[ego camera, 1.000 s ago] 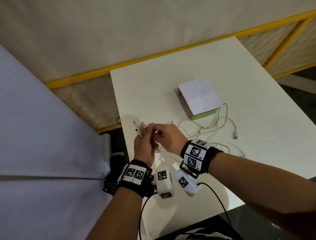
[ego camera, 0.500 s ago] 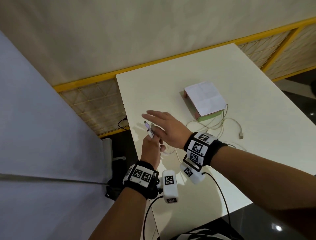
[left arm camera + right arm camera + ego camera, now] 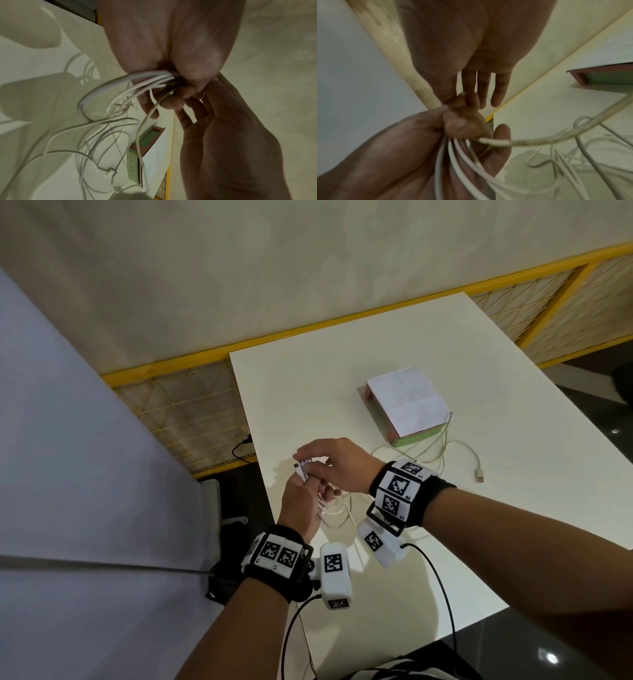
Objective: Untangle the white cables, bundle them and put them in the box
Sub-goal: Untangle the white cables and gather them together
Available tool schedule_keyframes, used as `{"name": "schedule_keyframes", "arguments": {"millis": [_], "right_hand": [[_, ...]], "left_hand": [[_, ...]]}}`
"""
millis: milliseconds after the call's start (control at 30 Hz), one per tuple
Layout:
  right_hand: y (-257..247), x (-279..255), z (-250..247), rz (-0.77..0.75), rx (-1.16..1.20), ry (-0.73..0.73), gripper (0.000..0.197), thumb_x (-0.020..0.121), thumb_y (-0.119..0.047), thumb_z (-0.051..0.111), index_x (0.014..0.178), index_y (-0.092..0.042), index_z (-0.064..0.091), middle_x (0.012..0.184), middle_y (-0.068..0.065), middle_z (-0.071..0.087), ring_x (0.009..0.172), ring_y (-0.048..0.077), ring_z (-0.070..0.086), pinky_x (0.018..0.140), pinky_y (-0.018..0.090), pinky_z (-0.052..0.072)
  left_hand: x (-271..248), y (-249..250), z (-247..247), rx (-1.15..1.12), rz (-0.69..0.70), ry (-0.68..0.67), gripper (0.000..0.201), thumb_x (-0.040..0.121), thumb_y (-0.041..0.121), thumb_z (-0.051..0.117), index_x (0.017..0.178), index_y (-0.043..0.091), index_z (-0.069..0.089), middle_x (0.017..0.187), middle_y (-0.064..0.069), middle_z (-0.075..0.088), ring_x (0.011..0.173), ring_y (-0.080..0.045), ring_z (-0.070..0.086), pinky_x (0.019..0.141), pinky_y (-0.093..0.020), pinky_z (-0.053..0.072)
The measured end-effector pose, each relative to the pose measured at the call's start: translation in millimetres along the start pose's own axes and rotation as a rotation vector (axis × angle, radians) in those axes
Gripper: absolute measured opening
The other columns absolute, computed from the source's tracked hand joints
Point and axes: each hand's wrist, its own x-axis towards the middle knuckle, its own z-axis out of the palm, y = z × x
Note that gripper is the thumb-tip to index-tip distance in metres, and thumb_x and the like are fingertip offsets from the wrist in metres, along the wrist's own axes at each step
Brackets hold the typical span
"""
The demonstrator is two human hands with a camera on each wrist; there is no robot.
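**Cable ends gathered in the left fist above the table's near-left edge**

The left hand (image 3: 301,505) is curled into a fist around several strands of the white cables (image 3: 123,92), holding them side by side just above the white table (image 3: 342,392). In the head view the gathered plug ends (image 3: 301,469) stick up and away from the person out of the top of the fist, so the held stretch runs roughly along the forearm's line. Below the fist the strands bend into loose loops that hang toward the tabletop.

The right hand (image 3: 337,465) sits on top of the left, its thumb and forefinger meeting at the plug ends. The right wrist view shows its other 3 fingers (image 3: 498,89) extended and holding nothing; whether the pinch actually clamps a plug I cannot tell.

The remaining cable trails to the right across the table in overlapping, still-tangled curves toward the box (image 3: 407,402). 1 strand lies against the box's near corner, and 1 free USB plug (image 3: 479,475) rests on the table to the right of it, pointing toward the near edge. The box stands well apart from the hands, further back on the table.
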Motion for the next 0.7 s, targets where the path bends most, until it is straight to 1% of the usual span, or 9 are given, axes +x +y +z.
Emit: {"name": "schedule_keyframes", "arguments": {"millis": [67, 133, 200, 233, 300, 367, 533, 633, 700], "right_hand": [[-4, -4, -4, 0.021, 0.038, -0.005, 0.033, 0.092, -0.026, 0.055, 0.124, -0.025, 0.058, 0.129, -0.003, 0.058, 0.102, 0.015, 0.063, 0.089, 0.023, 0.048], [-1, -8, -5, 0.098, 0.195, -0.055, 0.053, 0.090, -0.032, 0.057, 0.140, -0.029, 0.037, 0.138, -0.002, 0.049, 0.115, 0.015, 0.055, 0.098, 0.025, 0.041], [7, -13, -3, 0.210, 0.327, -0.189, 0.072, 0.084, -0.033, 0.063, 0.145, -0.026, 0.024, 0.132, 0.000, 0.052, 0.112, 0.018, 0.058, 0.100, 0.032, 0.043], [11, -16, -1, 0.237, 0.308, -0.264, 0.072, 0.080, -0.032, 0.066, 0.141, -0.023, 0.030, 0.119, 0.000, 0.061, 0.104, 0.016, 0.061, 0.097, 0.033, 0.045], [14, -20, 1, 0.240, 0.204, -0.367, 0.045, 0.076, -0.028, 0.069, 0.116, -0.019, 0.052, 0.086, -0.001, 0.069, 0.083, 0.015, 0.066, 0.088, 0.033, 0.049], [12, -21, -1, 0.218, 0.074, -0.418, 0.029, 0.075, -0.029, 0.068, 0.098, -0.018, 0.053, 0.073, 0.001, 0.069, 0.073, 0.014, 0.064, 0.080, 0.031, 0.049], [17, -24, -8, 0.227, -0.249, -0.476, 0.018, 0.082, -0.029, 0.063, 0.089, -0.015, 0.055, 0.066, 0.001, 0.063, 0.068, 0.018, 0.058, 0.067, 0.029, 0.044], [22, -28, -7, 0.158, -0.374, -0.401, 0.019, 0.085, -0.034, 0.061, 0.086, -0.016, 0.055, 0.078, 0.001, 0.058, 0.073, 0.020, 0.052, 0.068, 0.028, 0.037], [24, -32, -11, 0.136, -0.353, -0.350, 0.024, 0.089, -0.037, 0.056, 0.083, -0.015, 0.051, 0.077, 0.001, 0.054, 0.073, 0.021, 0.049, 0.068, 0.028, 0.034]], "left_hand": [[-1, 1, 1, -0.043, -0.006, -0.005, 0.026, 0.102, 0.007, 0.036, 0.089, 0.005, 0.058, 0.061, -0.007, 0.035, 0.047, -0.011, 0.036, 0.052, -0.024, 0.048], [0, 4, 1, -0.104, 0.006, 0.008, 0.028, 0.102, 0.019, 0.040, 0.107, 0.000, 0.059, 0.064, -0.011, 0.044, 0.047, -0.010, 0.040, 0.051, -0.024, 0.046], [5, 9, 1, -0.144, 0.028, 0.049, 0.033, 0.101, 0.030, 0.043, 0.095, 0.001, 0.059, 0.066, -0.015, 0.045, 0.053, -0.015, 0.045, 0.054, -0.028, 0.043], [7, 13, 2, -0.158, 0.036, 0.070, 0.033, 0.100, 0.033, 0.043, 0.084, 0.007, 0.057, 0.059, -0.010, 0.040, 0.051, -0.014, 0.043, 0.052, -0.027, 0.041], [9, 16, 5, -0.213, 0.032, 0.107, 0.036, 0.100, 0.036, 0.041, 0.072, 0.014, 0.047, 0.048, 0.003, 0.033, 0.042, -0.010, 0.038, 0.046, -0.022, 0.040], [9, 17, 8, -0.282, 0.036, 0.127, 0.039, 0.101, 0.038, 0.038, 0.069, 0.016, 0.042, 0.045, 0.006, 0.029, 0.037, -0.009, 0.034, 0.043, -0.020, 0.040], [15, 17, 12, -0.377, 0.051, 0.136, 0.041, 0.100, 0.040, 0.038, 0.066, 0.018, 0.040, 0.044, 0.008, 0.025, 0.036, -0.006, 0.021, 0.037, -0.018, 0.022], [16, 22, 11, -0.425, 0.073, 0.121, 0.039, 0.101, 0.038, 0.038, 0.067, 0.018, 0.042, 0.043, 0.009, 0.026, 0.035, -0.006, 0.021, 0.036, -0.018, 0.021], [15, 23, 10, -0.447, 0.075, 0.100, 0.037, 0.101, 0.036, 0.039, 0.069, 0.018, 0.044, 0.043, 0.009, 0.026, 0.036, -0.005, 0.022, 0.037, -0.018, 0.025]]}}
